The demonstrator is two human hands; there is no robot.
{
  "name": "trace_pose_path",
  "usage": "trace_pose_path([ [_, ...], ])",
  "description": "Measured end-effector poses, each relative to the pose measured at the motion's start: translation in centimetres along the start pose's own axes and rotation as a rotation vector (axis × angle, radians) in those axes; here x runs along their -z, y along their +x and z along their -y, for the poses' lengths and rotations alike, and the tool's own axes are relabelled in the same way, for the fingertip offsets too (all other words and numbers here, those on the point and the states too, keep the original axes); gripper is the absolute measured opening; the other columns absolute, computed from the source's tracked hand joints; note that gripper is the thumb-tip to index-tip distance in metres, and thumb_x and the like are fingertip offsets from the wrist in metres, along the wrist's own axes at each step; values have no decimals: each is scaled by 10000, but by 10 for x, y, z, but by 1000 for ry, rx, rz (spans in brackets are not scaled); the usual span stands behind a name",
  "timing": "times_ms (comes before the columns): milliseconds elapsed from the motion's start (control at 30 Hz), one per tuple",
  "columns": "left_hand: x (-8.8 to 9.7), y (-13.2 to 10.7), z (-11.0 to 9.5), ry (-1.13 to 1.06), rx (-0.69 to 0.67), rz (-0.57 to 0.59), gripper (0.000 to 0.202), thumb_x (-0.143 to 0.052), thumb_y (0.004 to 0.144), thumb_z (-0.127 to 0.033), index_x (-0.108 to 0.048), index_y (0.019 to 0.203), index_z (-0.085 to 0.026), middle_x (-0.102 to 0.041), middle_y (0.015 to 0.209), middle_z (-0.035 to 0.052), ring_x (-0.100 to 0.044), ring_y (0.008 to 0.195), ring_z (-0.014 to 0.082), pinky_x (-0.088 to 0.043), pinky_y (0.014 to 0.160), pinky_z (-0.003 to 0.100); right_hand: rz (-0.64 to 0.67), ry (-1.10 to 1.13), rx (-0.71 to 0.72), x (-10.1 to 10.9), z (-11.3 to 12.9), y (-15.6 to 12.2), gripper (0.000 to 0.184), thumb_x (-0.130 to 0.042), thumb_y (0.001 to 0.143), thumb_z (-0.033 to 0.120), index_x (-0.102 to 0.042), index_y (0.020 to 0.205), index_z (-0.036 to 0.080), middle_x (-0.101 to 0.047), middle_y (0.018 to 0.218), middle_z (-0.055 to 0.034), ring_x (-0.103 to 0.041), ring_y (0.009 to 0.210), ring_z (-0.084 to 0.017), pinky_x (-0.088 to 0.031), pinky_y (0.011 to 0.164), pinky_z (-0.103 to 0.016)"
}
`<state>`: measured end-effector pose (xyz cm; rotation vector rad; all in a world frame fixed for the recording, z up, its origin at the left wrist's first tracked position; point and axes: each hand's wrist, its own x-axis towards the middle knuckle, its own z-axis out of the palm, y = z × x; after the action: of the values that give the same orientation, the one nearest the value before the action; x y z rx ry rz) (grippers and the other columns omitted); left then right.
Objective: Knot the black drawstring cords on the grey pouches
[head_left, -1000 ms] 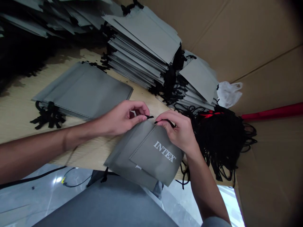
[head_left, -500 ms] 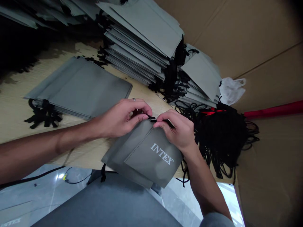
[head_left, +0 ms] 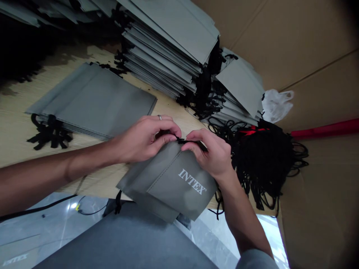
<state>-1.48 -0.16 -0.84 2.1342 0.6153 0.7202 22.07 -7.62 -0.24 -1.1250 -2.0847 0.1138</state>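
A grey fabric bag (head_left: 168, 183) printed INTEX lies at the near edge of the wooden table (head_left: 17, 127). My left hand (head_left: 146, 136), with a ring on one finger, pinches the bag's top edge. My right hand (head_left: 213, 153) pinches a black cord (head_left: 183, 141) at the same edge. The fingertips of both hands almost touch over the cord. A short black cord end (head_left: 117, 201) hangs from the bag's lower left corner.
A flat pile of grey bags (head_left: 95, 101) with black cords lies to the left. Tall stacks of grey bags (head_left: 168, 41) stand behind, a smaller stack (head_left: 241, 89) to their right. A heap of loose black cords (head_left: 263, 157) lies right, against cardboard walls (head_left: 308, 48).
My two hands have closed together at the bag's top edge, narrowing the gap between the fingertips. The bag has shifted slightly left.
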Motion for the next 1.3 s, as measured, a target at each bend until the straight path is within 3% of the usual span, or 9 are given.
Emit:
trace_pose_path([
  [1067, -1, 1, -2, 53, -33, -13, 187, -577, 1050, -253, -757, 1088, -215, -774, 1029, 32, -699, 931, 167, -500, 802, 276, 21, -46, 17, 2, 1, -3, 73, -723, 1058, 291, -672, 1040, 242, -783, 899, -18, -755, 807, -179, -637, 750, -313],
  [1300, -2, 1, -2, 66, -69, -10, 190, -560, 1057, -226, -748, 1079, -206, -775, 1024, 34, -704, 969, 181, -493, 871, 289, 46, -48, 62, 3, 1, -3, 96, -713, 1060, 258, -701, 1154, 242, -813, 973, -38, -747, 815, -196, -634, 770, -347],
])
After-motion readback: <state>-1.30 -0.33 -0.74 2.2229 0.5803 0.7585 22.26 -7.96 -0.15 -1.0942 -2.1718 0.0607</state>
